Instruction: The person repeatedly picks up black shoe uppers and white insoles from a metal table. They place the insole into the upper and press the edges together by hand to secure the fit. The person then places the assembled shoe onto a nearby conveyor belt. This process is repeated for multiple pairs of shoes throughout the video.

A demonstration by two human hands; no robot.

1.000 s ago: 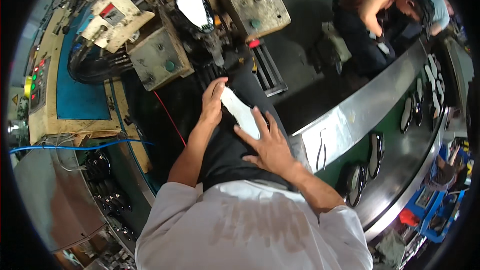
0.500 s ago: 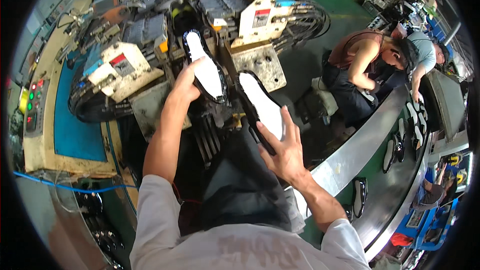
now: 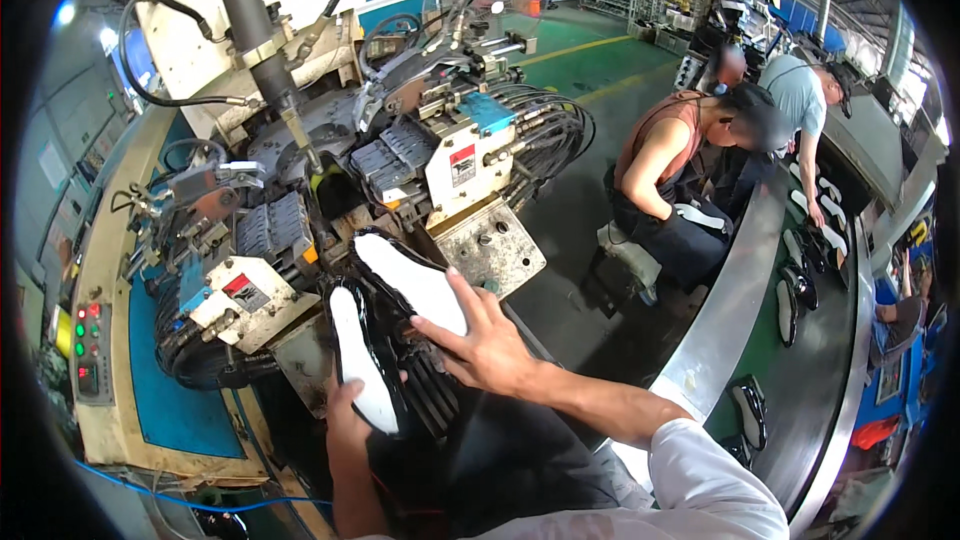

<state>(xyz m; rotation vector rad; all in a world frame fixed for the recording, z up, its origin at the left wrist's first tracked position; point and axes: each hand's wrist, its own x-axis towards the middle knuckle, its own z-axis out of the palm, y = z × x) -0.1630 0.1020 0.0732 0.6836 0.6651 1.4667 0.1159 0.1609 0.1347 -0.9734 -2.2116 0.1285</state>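
Observation:
My left hand is closed round the heel end of a glossy black shoe upper with a white underside, held sole up and drawn back toward my lap. To its right, my right hand grips a second black shoe upper, whose white underside also faces up. The toe of this second one points into the gap at the front of a shoe-shaping machine. Between the machine's two cream side blocks sits a dark holder with a yellow-green edge, beneath a slanted metal rod.
A metal-edged conveyor runs along my right, carrying several black shoes with pale soles. Beyond the machine, a seated person handles a shoe, and another person reaches over the conveyor. At left stands a control panel with lit buttons.
The left shoe has come back from the machine toward me, while the right one has moved forward and left to the machine's front. My view has tilted up, showing more of the machine.

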